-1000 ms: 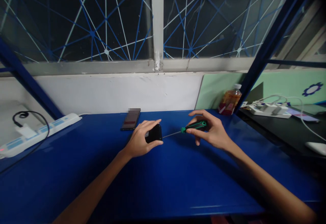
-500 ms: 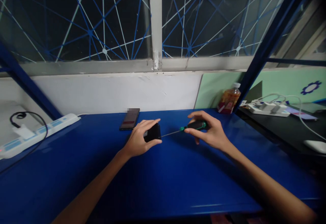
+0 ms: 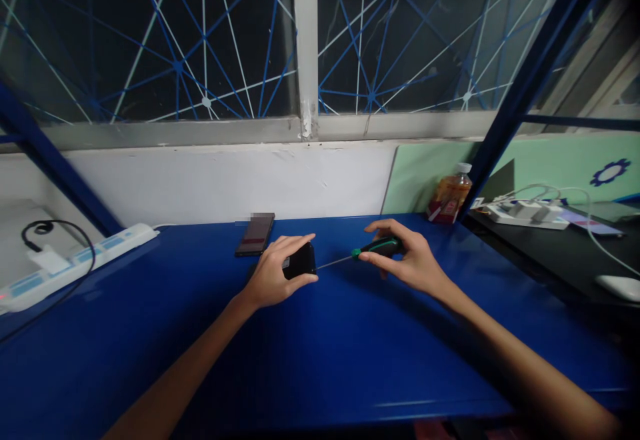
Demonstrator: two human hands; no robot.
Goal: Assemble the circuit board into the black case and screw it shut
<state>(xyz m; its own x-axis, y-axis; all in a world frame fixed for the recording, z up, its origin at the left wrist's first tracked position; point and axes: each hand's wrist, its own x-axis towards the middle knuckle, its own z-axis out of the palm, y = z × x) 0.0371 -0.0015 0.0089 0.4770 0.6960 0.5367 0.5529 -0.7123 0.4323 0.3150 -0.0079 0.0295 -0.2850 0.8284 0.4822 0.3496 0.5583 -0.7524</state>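
Note:
My left hand is closed around a small black box-like object on the blue desk, thumb on the near side and fingers over the far side. Part of that object is hidden under the palm. A screwdriver with a black and green handle is gripped in my right hand, between thumb and fingers. Its thin metal shaft points left, and the tip meets the right end of the black object. Just beyond my left hand lies a dark phone.
A white power strip with a black cable runs along the left. At the back right stands a drink bottle. Another power strip and a white mouse sit on the black desk to the right. Windows rise behind.
My right hand and the screwdriver handle have shifted slightly left, and the handle has turned a little. The left hand and black object stay in place.

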